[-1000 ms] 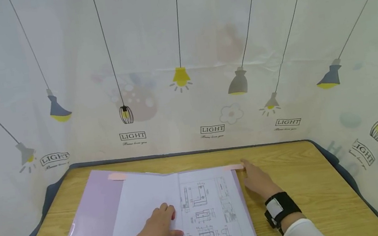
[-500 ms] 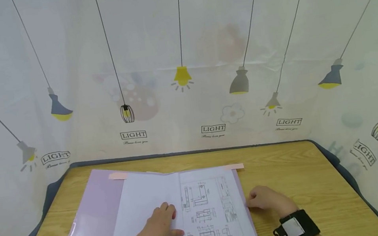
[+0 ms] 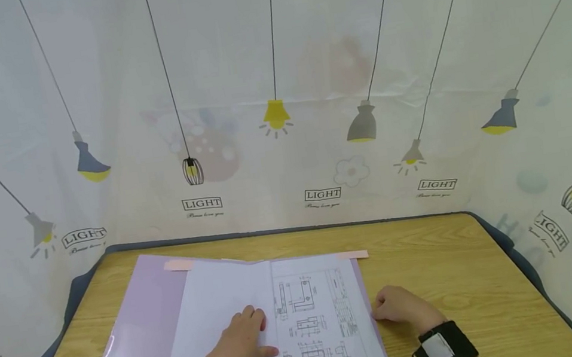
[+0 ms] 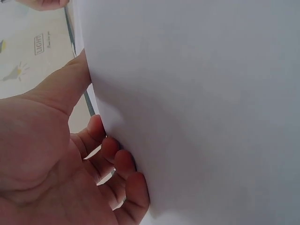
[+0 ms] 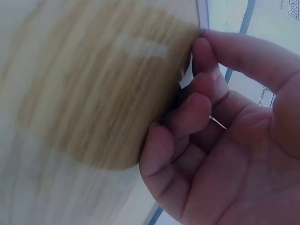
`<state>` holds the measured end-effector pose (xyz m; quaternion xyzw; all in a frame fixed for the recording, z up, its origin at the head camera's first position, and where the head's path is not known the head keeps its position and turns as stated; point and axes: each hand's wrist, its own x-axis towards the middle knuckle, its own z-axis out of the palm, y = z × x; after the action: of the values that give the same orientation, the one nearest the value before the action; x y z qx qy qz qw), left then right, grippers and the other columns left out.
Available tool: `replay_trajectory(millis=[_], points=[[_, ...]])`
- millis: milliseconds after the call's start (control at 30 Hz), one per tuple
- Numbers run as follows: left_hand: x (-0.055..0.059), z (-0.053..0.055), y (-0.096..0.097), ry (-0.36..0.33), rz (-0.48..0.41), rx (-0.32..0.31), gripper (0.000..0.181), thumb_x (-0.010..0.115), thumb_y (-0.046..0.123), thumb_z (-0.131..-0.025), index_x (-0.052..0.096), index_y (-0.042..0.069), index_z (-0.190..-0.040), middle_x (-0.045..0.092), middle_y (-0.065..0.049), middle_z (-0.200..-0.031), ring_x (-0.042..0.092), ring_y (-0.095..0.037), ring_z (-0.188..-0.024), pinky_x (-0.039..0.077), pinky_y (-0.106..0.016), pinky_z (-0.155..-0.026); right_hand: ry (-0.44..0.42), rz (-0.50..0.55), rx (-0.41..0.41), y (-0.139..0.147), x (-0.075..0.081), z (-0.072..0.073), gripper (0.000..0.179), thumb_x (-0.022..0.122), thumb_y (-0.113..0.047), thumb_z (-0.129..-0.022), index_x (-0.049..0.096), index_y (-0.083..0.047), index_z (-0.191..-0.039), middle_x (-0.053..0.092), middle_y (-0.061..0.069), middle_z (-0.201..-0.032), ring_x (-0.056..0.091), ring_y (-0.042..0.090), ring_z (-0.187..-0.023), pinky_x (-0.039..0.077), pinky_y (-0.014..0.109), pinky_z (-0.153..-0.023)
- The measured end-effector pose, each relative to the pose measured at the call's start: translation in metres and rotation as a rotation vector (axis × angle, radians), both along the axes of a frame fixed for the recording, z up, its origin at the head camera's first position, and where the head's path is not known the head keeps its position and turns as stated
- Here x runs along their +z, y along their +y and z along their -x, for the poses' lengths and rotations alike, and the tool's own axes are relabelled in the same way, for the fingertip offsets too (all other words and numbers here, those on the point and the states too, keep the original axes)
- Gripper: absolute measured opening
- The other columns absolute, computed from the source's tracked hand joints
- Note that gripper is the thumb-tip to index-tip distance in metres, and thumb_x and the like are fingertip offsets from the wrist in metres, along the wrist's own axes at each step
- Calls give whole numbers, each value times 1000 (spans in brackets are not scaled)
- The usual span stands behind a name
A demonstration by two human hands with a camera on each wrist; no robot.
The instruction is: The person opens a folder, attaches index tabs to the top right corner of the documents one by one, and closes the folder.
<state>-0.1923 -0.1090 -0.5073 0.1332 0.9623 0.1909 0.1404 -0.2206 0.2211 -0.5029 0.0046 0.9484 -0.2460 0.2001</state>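
A purple folder (image 3: 117,339) lies spread on the table, with a blank white page (image 3: 213,287) on its left side and a page of technical drawings (image 3: 331,317) on its right. Pink strips of tape (image 3: 178,265) sit at its top corners. My left hand (image 3: 238,341) rests on the blank page beside the fold, fingers lightly bent and thumb pointing right. At the folder's right edge, my right hand (image 3: 403,305) pinches the border between thumb and index finger; the right wrist view shows the fingertips meeting at the purple edge (image 5: 202,16), other fingers curled.
The wooden table (image 3: 453,253) has a dark edge along its back and sides. Behind and around it hangs a pale curtain (image 3: 227,59) printed with lamps and the word LIGHT. Each wrist wears a black strap (image 3: 444,347).
My right hand has left the pink strip at the folder's top right corner and come down along the right edge, where it now pinches the border. The left hand has stayed in place.
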Motion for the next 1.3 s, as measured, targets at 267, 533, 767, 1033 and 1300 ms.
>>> replay_trajectory(millis=[267, 533, 767, 1033, 1300], points=[[12, -13, -13, 39, -43, 31, 48, 75, 47, -74, 56, 12, -100, 50, 0, -96, 46, -19, -85, 42, -39, -72, -15, -17, 13, 1, -2, 2, 19, 68, -19, -83, 57, -8, -71, 48, 1, -66, 46, 16, -64, 32, 28, -58], [46, -39, -86, 279, -35, 164, 68, 71, 47, -79, 51, 3, -128, 51, -20, -129, 46, -40, -118, 38, -58, -96, -8, 13, 13, 0, -1, 1, 17, 67, -17, -82, 58, -8, -72, 50, 2, -68, 46, 17, -65, 33, 28, -59], [49, -62, -179, 123, 132, 407, 108, 57, 66, -81, 20, -18, -137, 26, -44, -134, 28, -60, -119, 26, -69, -96, -1, 0, 21, 1, -2, 1, 17, 67, -18, -83, 57, -8, -73, 49, 2, -68, 46, 17, -66, 32, 28, -59], [17, -68, -242, -440, -49, 537, 122, 45, 75, -81, 3, -27, -134, 21, -48, -132, 30, -61, -117, 36, -66, -91, 10, 15, 31, 2, -2, -1, 18, 68, -17, -83, 56, -8, -72, 49, 1, -66, 46, 16, -63, 32, 27, -57], [41, -73, -244, -492, -113, 517, 109, 40, 73, -85, 18, -21, -136, 39, -43, -124, 48, -51, -104, 47, -55, -78, 6, 21, 31, 2, -4, 0, 20, 66, -16, -83, 53, -9, -69, 45, 0, -64, 44, 16, -61, 31, 28, -57]])
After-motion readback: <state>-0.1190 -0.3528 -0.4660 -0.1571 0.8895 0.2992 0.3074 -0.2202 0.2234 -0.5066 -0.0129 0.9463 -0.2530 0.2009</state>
